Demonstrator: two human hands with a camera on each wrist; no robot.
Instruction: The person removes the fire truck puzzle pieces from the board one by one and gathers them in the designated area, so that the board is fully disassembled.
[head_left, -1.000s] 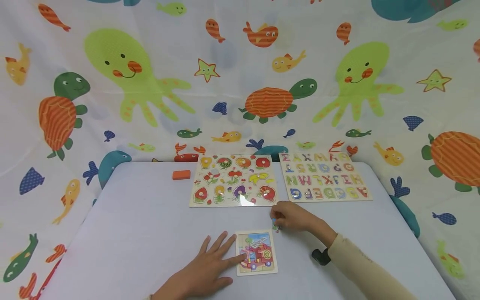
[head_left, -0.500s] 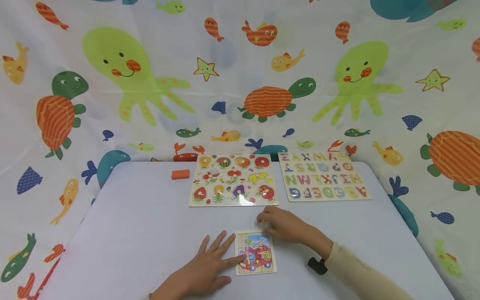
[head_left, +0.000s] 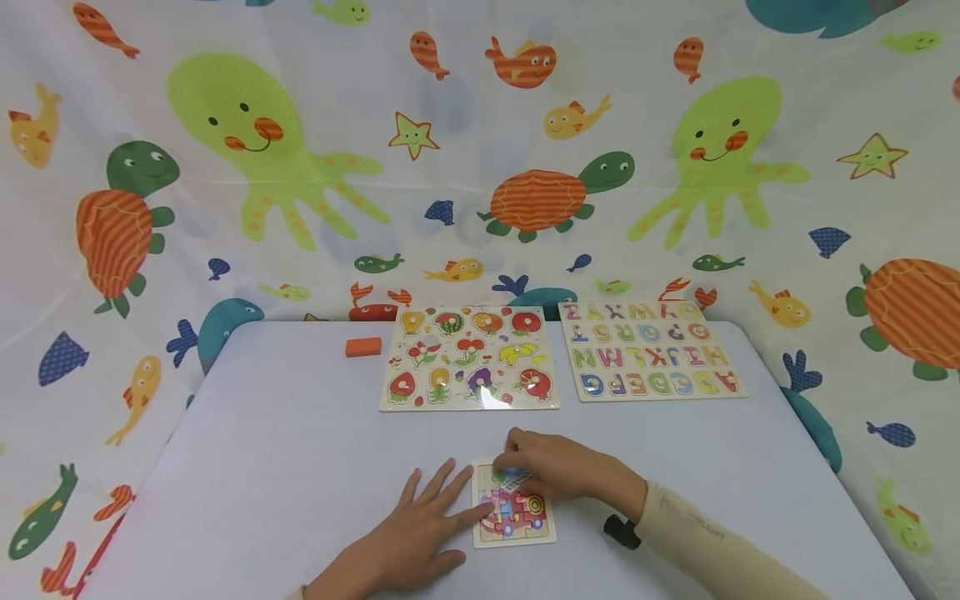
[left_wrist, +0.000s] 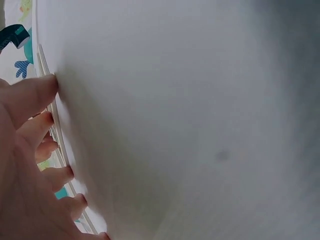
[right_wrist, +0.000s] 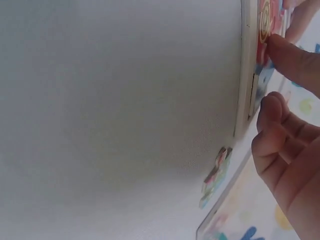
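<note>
A small jigsaw tray (head_left: 517,543) with a red fire-engine picture lies near the front of the table. My left hand (head_left: 412,533) is flat and spread beside it, one finger reaching over its left part. My right hand (head_left: 558,468) is over the tray's upper part, fingers curled round a puzzle piece that they mostly hide. In the right wrist view its thumb (right_wrist: 292,60) is down on the picture while the other fingers (right_wrist: 270,140) bend at the tray's far end. Another puzzle piece (right_wrist: 216,177) lies loose on the table beyond the tray's corner.
Behind the tray stand a fruit peg board (head_left: 468,358) and, right of it, an alphabet board (head_left: 652,350). An orange block (head_left: 363,347) sits at the back left. A sea-animal curtain (head_left: 450,183) hangs behind the table. A black device (head_left: 622,531) is at the right wrist.
My right hand has moved left and toward me, from the table beyond the tray's upper right corner to over the tray, carrying a puzzle piece. The left hand has stayed in place.
</note>
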